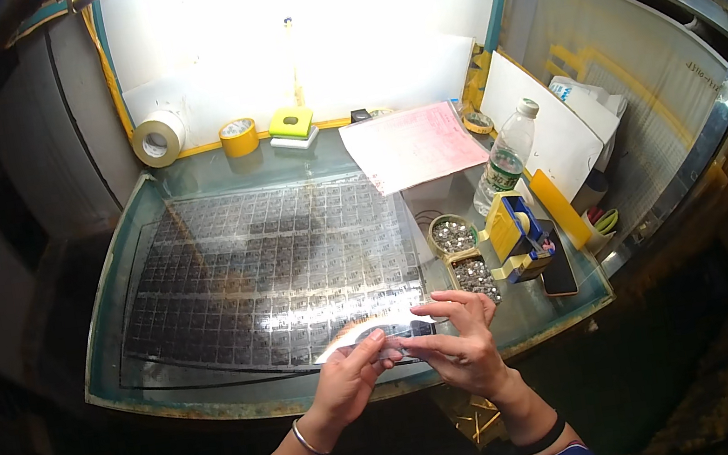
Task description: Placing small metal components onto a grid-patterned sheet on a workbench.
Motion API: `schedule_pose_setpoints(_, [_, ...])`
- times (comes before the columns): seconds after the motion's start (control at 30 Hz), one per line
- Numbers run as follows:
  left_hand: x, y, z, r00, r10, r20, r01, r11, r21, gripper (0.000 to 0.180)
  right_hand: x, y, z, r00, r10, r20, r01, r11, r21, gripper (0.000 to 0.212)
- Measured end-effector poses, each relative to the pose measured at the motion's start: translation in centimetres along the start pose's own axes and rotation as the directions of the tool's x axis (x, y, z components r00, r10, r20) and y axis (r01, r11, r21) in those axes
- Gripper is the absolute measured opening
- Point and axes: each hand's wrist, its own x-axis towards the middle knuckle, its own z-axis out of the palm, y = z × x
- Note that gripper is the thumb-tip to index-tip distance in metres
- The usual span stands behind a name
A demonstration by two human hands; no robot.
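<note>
My left hand is closed in front of the table's near edge, its thumb and fingers pinching a thin, clear plastic film that curves and catches the light. Close beside it, my right hand has its fingertips at the film's right end, one finger on the far side and another nearer me, with a gap between them. Glare hides the film's exact outline. Beneath and beyond lies a large dark sheet printed with a grid of small rectangles, flat on the glass-topped table.
Right of the sheet stand two small containers of little metallic pieces, one round, one square. Nearby are a blue-and-yellow tape dispenser, a phone, a plastic bottle and pink paper. Tape rolls and a green hole punch line the back.
</note>
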Motion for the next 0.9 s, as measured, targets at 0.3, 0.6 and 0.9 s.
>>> schedule_pose_setpoints(0.3, [-0.2,0.1,0.3,0.999,0.001,-0.044,-0.001,1.000,-0.006,0.015,0.1,-0.1,-0.1,1.000,0.020,-0.002,-0.020,1.000,-0.004,0.028])
schedule_pose_setpoints(0.6, [-0.2,0.0,0.0,1.000,0.017,-0.015,-0.017,1.000,-0.007,0.022,-0.1,0.2,0.1,1.000,-0.006,0.005,0.006,1.000,0.017,0.027])
schedule_pose_setpoints(0.9, [-0.2,-0.2,-0.2,0.999,-0.015,-0.040,0.015,1.000,0.002,0.021,0.1,0.8,0.6,0.997,-0.066,-0.030,0.067,0.998,0.004,0.018])
